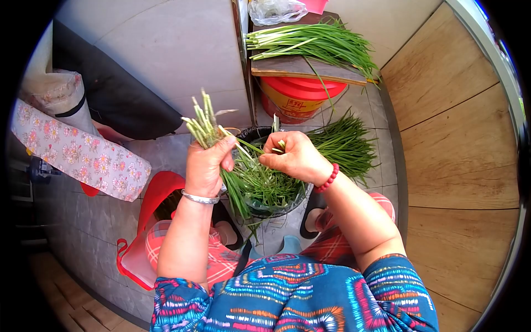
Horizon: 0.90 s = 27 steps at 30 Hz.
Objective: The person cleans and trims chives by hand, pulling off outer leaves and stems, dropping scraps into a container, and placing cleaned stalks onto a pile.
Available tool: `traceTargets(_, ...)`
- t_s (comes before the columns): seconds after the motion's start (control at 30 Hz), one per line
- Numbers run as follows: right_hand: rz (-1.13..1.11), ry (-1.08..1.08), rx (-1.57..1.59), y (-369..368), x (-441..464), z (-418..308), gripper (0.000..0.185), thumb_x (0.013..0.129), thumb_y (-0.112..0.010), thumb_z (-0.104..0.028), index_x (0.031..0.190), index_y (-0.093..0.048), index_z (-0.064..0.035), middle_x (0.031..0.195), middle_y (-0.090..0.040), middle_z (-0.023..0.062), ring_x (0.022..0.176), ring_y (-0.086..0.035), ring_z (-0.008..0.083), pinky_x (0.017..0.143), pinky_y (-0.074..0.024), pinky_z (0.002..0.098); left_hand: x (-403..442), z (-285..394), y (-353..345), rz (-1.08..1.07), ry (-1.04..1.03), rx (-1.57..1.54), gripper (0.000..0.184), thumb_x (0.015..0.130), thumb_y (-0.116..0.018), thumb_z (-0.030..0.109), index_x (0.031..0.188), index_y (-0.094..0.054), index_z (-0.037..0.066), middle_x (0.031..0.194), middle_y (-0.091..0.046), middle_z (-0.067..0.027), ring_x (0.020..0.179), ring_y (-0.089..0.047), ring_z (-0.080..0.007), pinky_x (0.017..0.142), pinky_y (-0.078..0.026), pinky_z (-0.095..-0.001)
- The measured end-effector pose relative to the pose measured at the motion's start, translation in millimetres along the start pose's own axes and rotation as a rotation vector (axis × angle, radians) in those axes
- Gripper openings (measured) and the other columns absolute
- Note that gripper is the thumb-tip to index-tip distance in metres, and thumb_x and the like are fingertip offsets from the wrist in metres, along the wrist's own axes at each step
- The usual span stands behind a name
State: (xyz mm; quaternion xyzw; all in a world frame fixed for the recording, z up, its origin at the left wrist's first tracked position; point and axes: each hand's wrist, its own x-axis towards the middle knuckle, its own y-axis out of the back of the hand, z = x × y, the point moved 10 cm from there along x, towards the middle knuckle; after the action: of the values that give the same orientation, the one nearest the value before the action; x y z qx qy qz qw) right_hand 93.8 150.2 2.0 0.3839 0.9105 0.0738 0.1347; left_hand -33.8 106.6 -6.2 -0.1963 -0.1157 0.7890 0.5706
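A bunch of Chinese chives (202, 128) is gripped in my left hand (206, 166), pale root ends up and green leaves hanging below. My right hand (297, 157), just to its right, pinches a few chive stalks (281, 146), and a strand stretches between the two hands. Beneath both hands stands a dark bin (271, 212) lined with a plastic bag. Green and yellowish chive scraps (271, 185) fill it. Right of the bin, partly behind my right hand, a pile of green chives (343, 145) lies on the floor.
Long chives (310, 44) lie on a wooden board (304, 67) above a red bucket (293, 99). A clear plastic bag (276, 11) sits behind them. A red bag (157, 193) stands at left, near rolled floral material (83, 149). Wooden panels (448, 122) line the right side.
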Motion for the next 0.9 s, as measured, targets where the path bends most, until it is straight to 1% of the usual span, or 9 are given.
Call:
traceTargets(0.17, -0.029, -0.011, -0.116, 6, -1, 7, 0.019, 0.067, -0.06, -0.019, 0.066, -0.055, -0.0007, 0.054, -0.052, 0.0074, 0.051, -0.048, 0.0137, 0.052, -0.0403, 0.0291, 6, 20, 26, 0.101, -0.086, -0.088, 0.008, 0.076, -0.058, 0.008, 0.082, -0.054, 0.003, 0.069, -0.055, -0.0043, 0.043, -0.04, -0.0078, 0.039, -0.033, -0.0215)
traceTargets(0.27, -0.092, -0.096, -0.598, 7, -3, 22, 0.025, 0.07, -0.058, -0.028, 0.074, -0.059, -0.0027, 0.066, -0.057, 0.0165, 0.067, -0.055, 0.032, 0.062, -0.0434, 0.0379, 5, 24, 25, 0.088, -0.087, -0.102, 0.01, 0.074, -0.061, 0.006, 0.08, -0.054, 0.003, 0.067, -0.057, -0.0068, 0.041, -0.042, -0.0083, 0.037, -0.035, -0.021)
traceTargets(0.37, 0.064, -0.051, -0.667, 15, -2, 10, 0.028, 0.071, -0.058, -0.031, 0.079, -0.06, -0.0045, 0.072, -0.058, 0.0167, 0.072, -0.055, 0.0325, 0.065, -0.0439, 0.0377, 3, 14, 12, 0.023, -0.03, -0.048, 0.01, 0.073, -0.061, 0.005, 0.081, -0.055, 0.003, 0.067, -0.058, -0.0071, 0.041, -0.044, -0.0078, 0.037, -0.035, -0.0198)
traceTargets(0.4, 0.121, 0.108, -0.498, 15, -3, -6, 0.027, 0.072, -0.06, -0.029, 0.082, -0.06, -0.0035, 0.074, -0.059, 0.0139, 0.07, -0.057, 0.0263, 0.064, -0.0441, 0.0347, 3, 8, 8, -0.005, -0.007, -0.007, 0.011, 0.073, -0.061, 0.006, 0.081, -0.054, 0.002, 0.066, -0.056, -0.0062, 0.042, -0.043, -0.008, 0.038, -0.035, -0.0205)
traceTargets(0.43, 0.119, 0.107, -0.499, 13, -3, -6, 0.027, 0.072, -0.06, -0.029, 0.082, -0.06, -0.0035, 0.074, -0.059, 0.0139, 0.07, -0.057, 0.0263, 0.064, -0.0441, 0.0347, 2, 2, 4, -0.031, 0.016, 0.034, 0.011, 0.073, -0.061, 0.007, 0.08, -0.054, 0.002, 0.065, -0.055, -0.0054, 0.042, -0.042, -0.0082, 0.039, -0.034, -0.0212)
traceTargets(0.53, -0.053, 0.106, 0.117, -10, -3, -10, 0.024, 0.07, -0.067, -0.021, 0.076, -0.057, -0.0004, 0.066, -0.055, 0.0045, 0.063, -0.048, 0.0086, 0.057, -0.0413, 0.026, -3, -10, -7, -0.071, 0.077, 0.041, 0.011, 0.07, -0.063, 0.005, 0.077, -0.055, 0.002, 0.064, -0.057, -0.0054, 0.043, -0.045, -0.008, 0.039, -0.035, -0.0197)
traceTargets(0.63, 0.047, 0.169, -0.057, -5, -2, -9, 0.017, 0.072, -0.063, -0.015, 0.076, -0.056, -0.0005, 0.058, -0.052, 0.0039, 0.055, -0.044, 0.0076, 0.05, -0.0381, 0.0247, -4, -11, -12, -0.09, 0.089, 0.045, 0.011, 0.07, -0.064, 0.006, 0.077, -0.055, 0.002, 0.064, -0.057, -0.0056, 0.043, -0.045, -0.0077, 0.039, -0.035, -0.0189)
traceTargets(0.73, 0.17, 0.127, 0.101, 17, 0, -1, 0.009, 0.074, -0.059, -0.01, 0.076, -0.057, -0.0007, 0.058, -0.054, 0.0019, 0.053, -0.044, 0.0057, 0.047, -0.0375, 0.0226, -2, -10, -9, -0.095, 0.084, 0.088, 0.013, 0.07, -0.064, 0.007, 0.078, -0.055, 0.002, 0.066, -0.057, -0.0058, 0.044, -0.045, -0.0077, 0.04, -0.035, -0.0187)
traceTargets(0.9, 0.25, 0.13, 0.046, 37, -4, -9, 0.007, 0.074, -0.06, -0.007, 0.074, -0.056, -0.0004, 0.06, -0.054, 0.0007, 0.055, -0.046, 0.0055, 0.05, -0.0387, 0.0206, -2, -12, -10, -0.091, 0.087, 0.142, 0.012, 0.069, -0.062, 0.005, 0.078, -0.055, 0.002, 0.066, -0.058, -0.0063, 0.045, -0.045, -0.007, 0.041, -0.035, -0.0179)
